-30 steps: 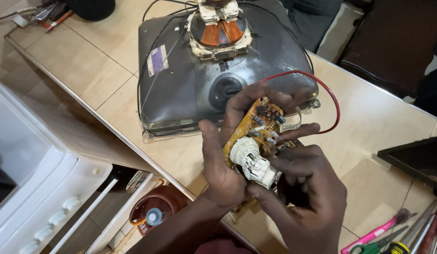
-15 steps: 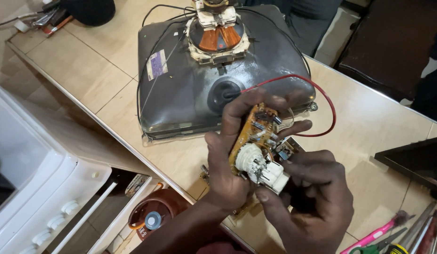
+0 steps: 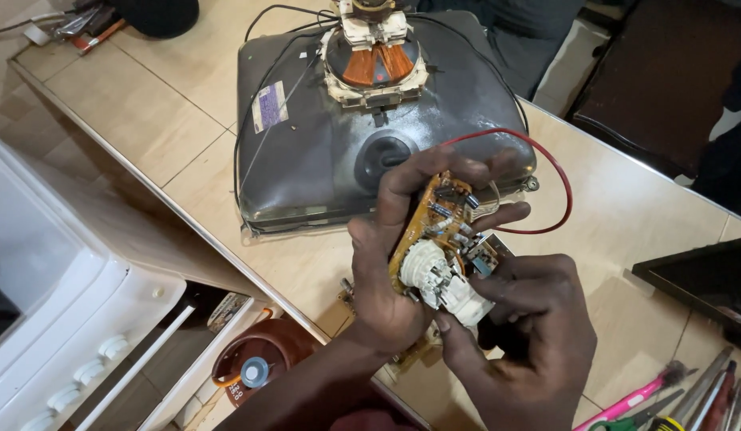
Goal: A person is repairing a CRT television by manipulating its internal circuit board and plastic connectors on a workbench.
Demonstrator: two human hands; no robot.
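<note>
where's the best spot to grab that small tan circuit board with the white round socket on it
Probably by its bare long edges, coming in from the sides, as the left hand does now. The small tan circuit board has a face crowded with components and the white round socket, where the right hand rests its fingers, and a red wire trails from the top end, so edges look safest.

Circuit board before picture tube, on table

A beige tiled worktop carries a grey picture tube lying face down (its copper coil upward). A dark flat panel rests near the right edge, hand tools lie at the lower right corner, small clutter at the far left
</note>
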